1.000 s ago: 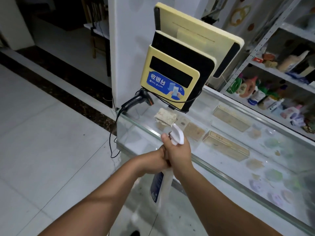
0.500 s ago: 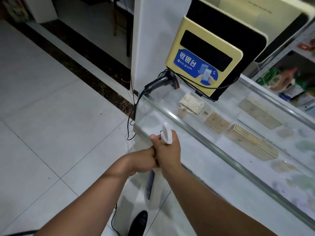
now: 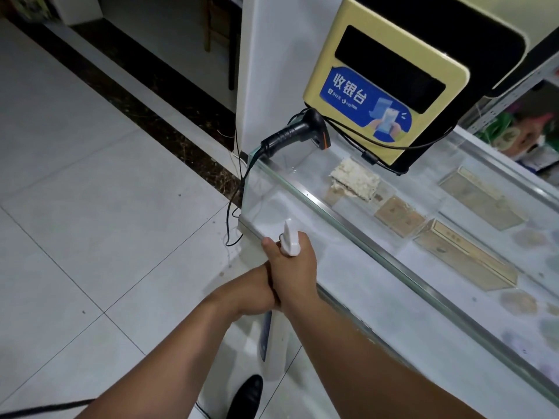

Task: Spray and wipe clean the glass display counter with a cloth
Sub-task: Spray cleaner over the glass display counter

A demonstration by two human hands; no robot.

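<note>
At the near-left corner of the glass surface (image 3: pixel 348 282), left hand (image 3: pixel 257 293) presses against the right, grip hidden; right hand (image 3: pixel 295 267) clenches the upright spray bottle (image 3: pixel 289 241), nozzle facing the cloth (image 3: pixel 355 178), farther along and right.

I see pale grey floor tiles (image 3: pixel 75 176) filling the view from 7 to 10 o'clock, evenly lit, with thin grout lines. A dark speckled stone band (image 3: pixel 145 98) crosses them diagonally from 11 o'clock toward the centre. A white pillar (image 3: pixel 272 71) rises at 12 o'clock, with wooden furniture legs (image 3: pixel 213 28) in the dim room behind it. A perforated metal shelf rack (image 3: pixel 514 92) stands at 2 o'clock.
</note>
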